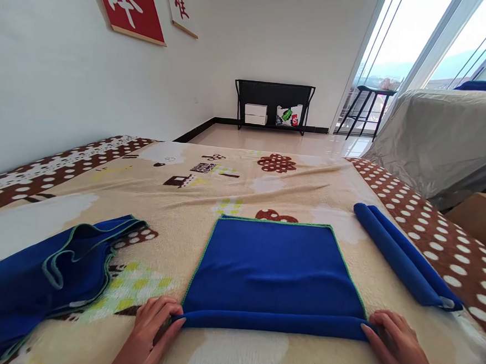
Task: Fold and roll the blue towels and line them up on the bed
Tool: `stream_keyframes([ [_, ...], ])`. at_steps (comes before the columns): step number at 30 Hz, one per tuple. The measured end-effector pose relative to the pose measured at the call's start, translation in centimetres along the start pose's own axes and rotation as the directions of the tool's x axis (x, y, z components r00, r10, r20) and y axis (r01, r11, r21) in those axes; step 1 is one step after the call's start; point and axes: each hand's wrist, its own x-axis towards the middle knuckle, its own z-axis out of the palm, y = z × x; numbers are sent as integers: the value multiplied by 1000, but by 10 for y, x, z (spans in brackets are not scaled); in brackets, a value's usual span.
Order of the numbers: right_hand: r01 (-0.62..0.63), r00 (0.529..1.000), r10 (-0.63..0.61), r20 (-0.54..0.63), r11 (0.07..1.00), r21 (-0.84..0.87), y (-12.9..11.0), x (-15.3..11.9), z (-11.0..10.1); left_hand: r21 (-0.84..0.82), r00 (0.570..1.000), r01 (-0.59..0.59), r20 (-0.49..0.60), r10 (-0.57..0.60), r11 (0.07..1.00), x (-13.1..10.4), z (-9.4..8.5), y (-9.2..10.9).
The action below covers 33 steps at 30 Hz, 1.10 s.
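A blue cloth [270,261] with green edging lies spread on a patterned blanket [190,228], its near edge rolled into a narrow tube. My left hand [153,328] pinches the left end of that roll between thumb and fingers. At the roll's right end, my right hand [396,345] grips it the same way. Off to the right lies a rolled blue cloth [404,257]. A crumpled pile of blue cloth [53,274] with green edges rests on the left.
Beyond the blanket stands a black rack [274,92] holding white boxes [255,114] and a printed bag. A stool [368,107] is by the window. Grey sheeting [450,135] covers something at right, above a cardboard box [481,221].
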Motion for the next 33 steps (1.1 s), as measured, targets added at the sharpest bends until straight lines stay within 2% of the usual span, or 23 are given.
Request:
stream_keyframes([
  [4, -4, 997, 2, 77, 1000, 16, 0, 2, -3, 33, 999, 18, 42, -19, 999, 4, 3, -4],
  [6, -10, 998, 11, 69, 1000, -13, -2, 3, -1, 87, 999, 32, 34, -35, 996, 7, 6, -4],
  [8, -27, 1000, 28, 10, 996, -84, -5, 2, 3, 158, 999, 46, -19, -44, 986, 8, 10, -2],
  [10, -53, 993, 34, -111, 983, -173, -9, 0, 8, 234, 991, 58, -129, -28, 971, 8, 14, 3],
  [13, -22, 963, -48, -264, 966, -257, -14, -5, 13, 301, 963, -21, -252, 100, 954, 7, 17, 11],
  [16, 170, 956, -218, -199, 957, -234, -14, -9, 9, 292, 943, -197, -206, 263, 936, 6, 11, 17],
  [19, 282, 951, -299, -81, 943, -174, -12, -13, -1, 267, 944, -256, -138, 299, 929, 4, 1, 19],
  [22, 295, 953, -302, -25, 942, -162, -11, -14, -10, 290, 958, -225, -108, 265, 930, -1, -3, 16],
  [24, 283, 956, -292, -30, 943, -173, -11, -13, -11, 314, 958, -220, -110, 266, 923, -3, -2, 12],
  [27, 260, 960, -274, -52, 948, -183, -8, -10, -5, 331, 956, -220, -113, 270, 918, -3, 4, 4],
  [33, 170, 977, -184, -110, 977, -129, -1, -1, 7, 226, 977, -143, -124, 174, 964, 1, 13, -5],
])
